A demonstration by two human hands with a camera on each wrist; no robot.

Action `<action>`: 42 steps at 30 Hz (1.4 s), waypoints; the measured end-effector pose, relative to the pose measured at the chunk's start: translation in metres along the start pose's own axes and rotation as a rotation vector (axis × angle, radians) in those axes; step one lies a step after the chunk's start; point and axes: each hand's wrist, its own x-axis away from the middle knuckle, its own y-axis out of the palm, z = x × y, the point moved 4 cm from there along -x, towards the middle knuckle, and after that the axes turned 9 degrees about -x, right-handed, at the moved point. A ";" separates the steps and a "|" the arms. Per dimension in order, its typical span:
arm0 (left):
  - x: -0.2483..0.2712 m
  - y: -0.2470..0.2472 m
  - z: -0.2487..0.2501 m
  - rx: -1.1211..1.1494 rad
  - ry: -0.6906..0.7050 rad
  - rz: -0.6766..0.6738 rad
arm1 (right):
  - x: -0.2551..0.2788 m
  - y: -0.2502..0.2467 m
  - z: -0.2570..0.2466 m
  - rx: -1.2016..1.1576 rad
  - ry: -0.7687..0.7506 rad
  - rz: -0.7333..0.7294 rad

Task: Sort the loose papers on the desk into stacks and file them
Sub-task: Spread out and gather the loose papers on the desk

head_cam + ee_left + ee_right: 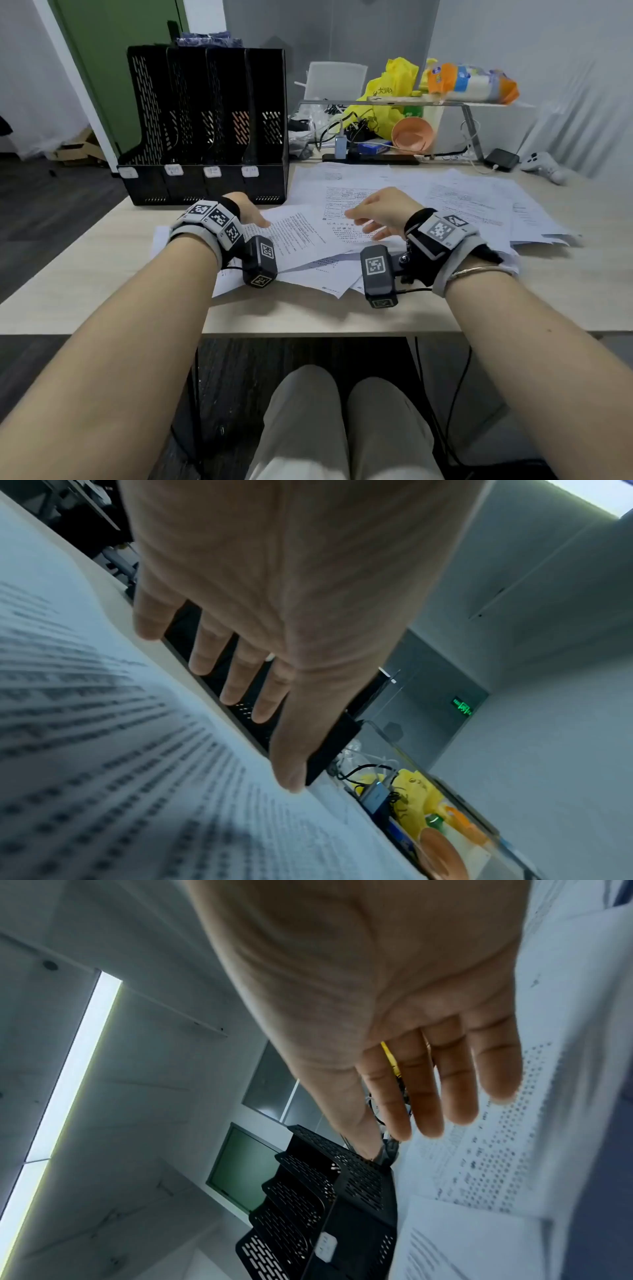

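Under both your hands, the loose white printed papers (318,236) lie scattered on the pale wooden counter (102,260); your left hand (248,214) and right hand (380,212) hover spread, holding nothing. Sorting seems barely begun: next, gather matching sheets, with the black perforated four-slot file rack (205,126) beyond your left hand awaiting them.

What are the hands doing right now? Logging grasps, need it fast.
Left hand: open, fingers straight over the loose white printed papers, holding nothing.
Right hand: open, fingers relaxed above the papers, holding nothing.

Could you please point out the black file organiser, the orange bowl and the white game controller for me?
black file organiser (205,113): head view, on a perforated divider.
orange bowl (412,134): head view, inside surface.
white game controller (544,166): head view, its body.
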 end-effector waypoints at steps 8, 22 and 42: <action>0.008 0.007 -0.010 -0.100 -0.071 -0.148 | 0.002 0.024 0.014 0.082 0.176 -0.082; 0.008 0.011 -0.012 -0.038 -0.059 -0.153 | 0.004 0.013 0.013 0.146 0.076 0.003; 0.018 -0.018 0.011 0.514 0.217 0.334 | -0.002 -0.079 -0.005 -0.037 -0.171 0.406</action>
